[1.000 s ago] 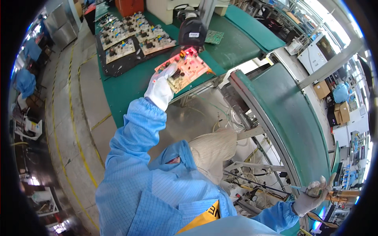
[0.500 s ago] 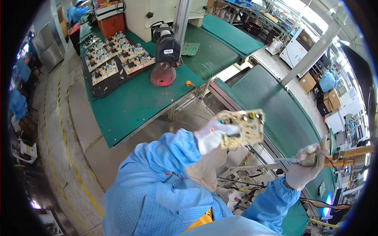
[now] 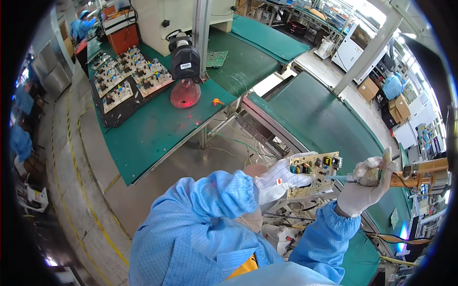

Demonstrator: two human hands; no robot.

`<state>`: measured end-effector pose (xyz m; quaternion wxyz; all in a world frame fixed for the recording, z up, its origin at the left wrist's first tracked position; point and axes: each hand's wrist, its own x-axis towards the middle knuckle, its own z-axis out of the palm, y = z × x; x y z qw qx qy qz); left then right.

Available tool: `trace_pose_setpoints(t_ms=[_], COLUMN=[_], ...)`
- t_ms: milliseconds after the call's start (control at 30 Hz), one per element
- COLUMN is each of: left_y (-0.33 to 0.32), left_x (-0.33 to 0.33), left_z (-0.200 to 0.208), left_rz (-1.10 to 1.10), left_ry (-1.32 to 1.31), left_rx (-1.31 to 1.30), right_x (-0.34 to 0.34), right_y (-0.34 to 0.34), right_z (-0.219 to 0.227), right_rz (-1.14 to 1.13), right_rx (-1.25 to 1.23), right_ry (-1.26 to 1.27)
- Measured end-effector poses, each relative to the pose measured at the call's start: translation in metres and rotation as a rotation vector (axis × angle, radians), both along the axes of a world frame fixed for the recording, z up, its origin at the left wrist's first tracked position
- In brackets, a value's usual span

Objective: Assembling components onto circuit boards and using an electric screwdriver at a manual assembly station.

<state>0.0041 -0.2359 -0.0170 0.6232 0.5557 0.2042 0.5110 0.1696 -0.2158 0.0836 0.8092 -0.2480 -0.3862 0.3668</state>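
Observation:
My left hand [image 3: 276,183], in a white glove, holds a beige circuit board [image 3: 314,174] with several coloured parts on it, tilted in front of my chest. My right hand [image 3: 363,188], also gloved, grips a pen-shaped tool [image 3: 398,177] with an orange-brown body. Its thin tip touches the right edge of the board. Both arms wear blue sleeves.
A green bench [image 3: 157,128] at upper left carries a black scanner [image 3: 185,61] casting a red spot, a small orange part [image 3: 217,101] and black trays of boards [image 3: 125,78]. A green conveyor belt [image 3: 315,114] runs behind my hands. Other workers in blue stand at far left and right.
My left hand took the board from under the scanner on the bench and brought it down to my chest. My right hand rose with the tool to meet the board's edge.

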Motion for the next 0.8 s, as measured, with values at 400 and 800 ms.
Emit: trace_pose_setpoints(t_ms=[400,800], left_y=[-0.013,-0.017], left_x=[0.018,0.017], left_z=[-0.001,-0.005], left_rz=[-0.072,0.012], left_ry=[-0.435,-0.061], left_rx=[-0.445,-0.268], right_x=[0.001,0.0], right_y=[-0.002,0.011], right_z=[-0.003,-0.009], right_rz=[0.152,0.009], right_rx=[0.058,0.151], right_ry=[0.038,-0.109])
